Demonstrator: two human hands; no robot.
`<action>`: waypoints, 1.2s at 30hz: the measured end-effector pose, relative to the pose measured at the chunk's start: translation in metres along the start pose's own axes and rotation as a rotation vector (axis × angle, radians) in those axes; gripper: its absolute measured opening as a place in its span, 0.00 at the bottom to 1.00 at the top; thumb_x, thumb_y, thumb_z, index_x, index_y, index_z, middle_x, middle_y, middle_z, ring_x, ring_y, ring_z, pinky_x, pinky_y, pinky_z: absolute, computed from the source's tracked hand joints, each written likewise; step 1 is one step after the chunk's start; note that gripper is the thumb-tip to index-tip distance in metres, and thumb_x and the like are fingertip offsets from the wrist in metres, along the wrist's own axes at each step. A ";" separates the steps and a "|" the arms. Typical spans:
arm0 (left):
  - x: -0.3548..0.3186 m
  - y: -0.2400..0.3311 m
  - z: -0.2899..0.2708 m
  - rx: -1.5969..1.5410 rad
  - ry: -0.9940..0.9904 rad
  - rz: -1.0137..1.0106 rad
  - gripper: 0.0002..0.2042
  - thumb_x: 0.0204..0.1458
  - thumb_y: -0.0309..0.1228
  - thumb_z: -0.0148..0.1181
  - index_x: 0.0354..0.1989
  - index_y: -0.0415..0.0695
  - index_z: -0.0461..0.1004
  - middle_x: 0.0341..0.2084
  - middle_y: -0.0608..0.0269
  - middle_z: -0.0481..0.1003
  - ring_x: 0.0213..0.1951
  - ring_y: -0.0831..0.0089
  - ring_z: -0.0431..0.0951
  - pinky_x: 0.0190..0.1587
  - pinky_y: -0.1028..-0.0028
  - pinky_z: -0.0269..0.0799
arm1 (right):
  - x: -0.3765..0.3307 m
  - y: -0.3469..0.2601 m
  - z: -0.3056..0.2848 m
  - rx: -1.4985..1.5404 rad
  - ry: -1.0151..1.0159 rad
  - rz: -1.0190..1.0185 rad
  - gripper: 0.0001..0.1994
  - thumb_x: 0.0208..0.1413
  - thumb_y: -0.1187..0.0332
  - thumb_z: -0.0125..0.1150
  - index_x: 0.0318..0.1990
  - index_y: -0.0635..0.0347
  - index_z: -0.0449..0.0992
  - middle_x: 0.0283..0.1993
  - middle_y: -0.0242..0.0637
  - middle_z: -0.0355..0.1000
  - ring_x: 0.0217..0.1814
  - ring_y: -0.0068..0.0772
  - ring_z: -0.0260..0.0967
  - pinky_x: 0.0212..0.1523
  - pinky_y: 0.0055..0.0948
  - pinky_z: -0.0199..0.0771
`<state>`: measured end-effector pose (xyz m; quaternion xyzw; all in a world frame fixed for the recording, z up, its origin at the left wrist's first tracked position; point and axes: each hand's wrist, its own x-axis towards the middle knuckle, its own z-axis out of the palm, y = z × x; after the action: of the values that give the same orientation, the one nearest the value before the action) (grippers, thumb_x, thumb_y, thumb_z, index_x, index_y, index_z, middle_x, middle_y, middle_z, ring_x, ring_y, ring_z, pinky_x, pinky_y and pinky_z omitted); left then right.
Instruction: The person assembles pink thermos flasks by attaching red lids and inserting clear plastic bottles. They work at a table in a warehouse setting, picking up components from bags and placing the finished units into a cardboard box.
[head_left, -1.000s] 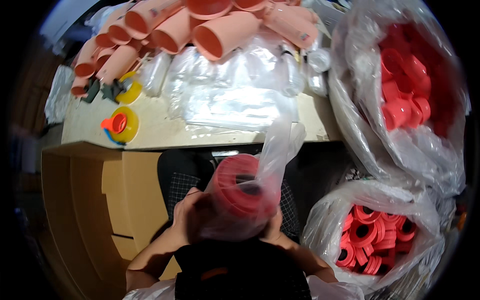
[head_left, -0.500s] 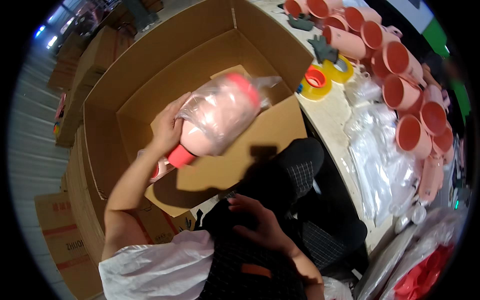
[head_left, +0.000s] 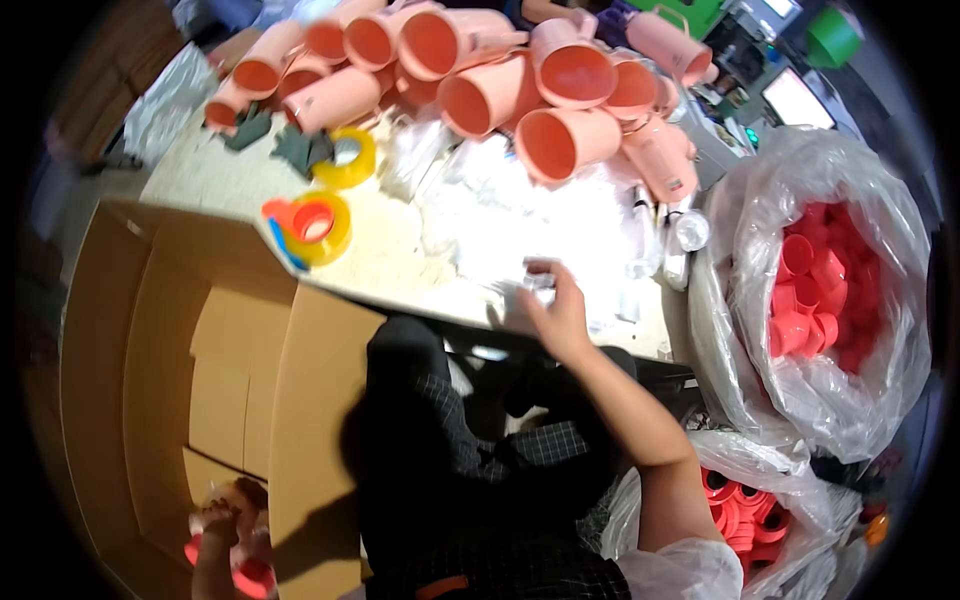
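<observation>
Down in the cardboard box point(head_left: 225, 340), at the lower left, my left hand point(head_left: 222, 518) is closed on a pink jug point(head_left: 250, 545) with red end parts. Shade and the hand hide much of that jug. My right hand point(head_left: 565, 318) reaches over the near edge of the worktable, thumb and forefinger apart. Its fingertips are at a spread of clear plastic bags point(head_left: 490, 215), slightly blurred, and no held thing shows in them. Beyond the bags lies a heap of open pink jugs point(head_left: 570, 145), several of them on their sides.
Rolls of yellow tape point(head_left: 345, 160) and a tape roll with an orange-red ring point(head_left: 313, 222) sit on the table near dark gloves point(head_left: 300, 150). To the right stand clear sacks of red plastic parts point(head_left: 815, 290). Another person's hand shows at the far edge.
My view has swung right toward the table. The left hand has lowered the bagged jug into the box. The right hand has moved from my lap to the plastic bags.
</observation>
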<state>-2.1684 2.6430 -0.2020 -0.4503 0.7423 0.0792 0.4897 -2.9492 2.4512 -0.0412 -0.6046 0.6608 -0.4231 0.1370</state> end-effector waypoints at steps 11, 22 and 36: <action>0.027 0.184 -0.510 -0.356 1.454 0.454 0.22 0.52 0.33 0.65 0.56 0.44 0.73 0.58 0.57 0.74 0.61 0.55 0.71 0.68 0.46 0.55 | 0.089 -0.009 -0.034 -0.103 0.460 -0.065 0.19 0.54 0.76 0.55 0.54 0.55 0.73 0.50 0.51 0.66 0.45 0.57 0.73 0.39 0.51 0.75; 0.031 0.224 -0.573 -0.528 1.417 0.902 0.11 0.60 0.26 0.57 0.50 0.39 0.75 0.41 0.53 0.79 0.45 0.58 0.79 0.59 0.49 0.69 | -0.104 0.053 -0.365 -1.262 0.635 0.152 0.29 0.40 0.75 0.71 0.55 0.55 0.74 0.57 0.51 0.67 0.59 0.55 0.65 0.58 0.47 0.67; 0.033 0.315 -0.560 -2.502 0.446 0.873 0.21 0.68 0.32 0.52 0.64 0.34 0.64 0.59 0.49 0.72 0.59 0.61 0.75 0.62 0.62 0.71 | -0.136 0.114 -0.385 -0.359 1.170 0.092 0.23 0.62 0.58 0.63 0.60 0.62 0.73 0.59 0.46 0.70 0.59 0.45 0.68 0.61 0.42 0.66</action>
<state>-2.7751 2.4939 -0.0460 -0.3237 0.3172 0.7734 -0.4433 -3.2625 2.7174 0.0636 -0.2563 0.7129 -0.5607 -0.3343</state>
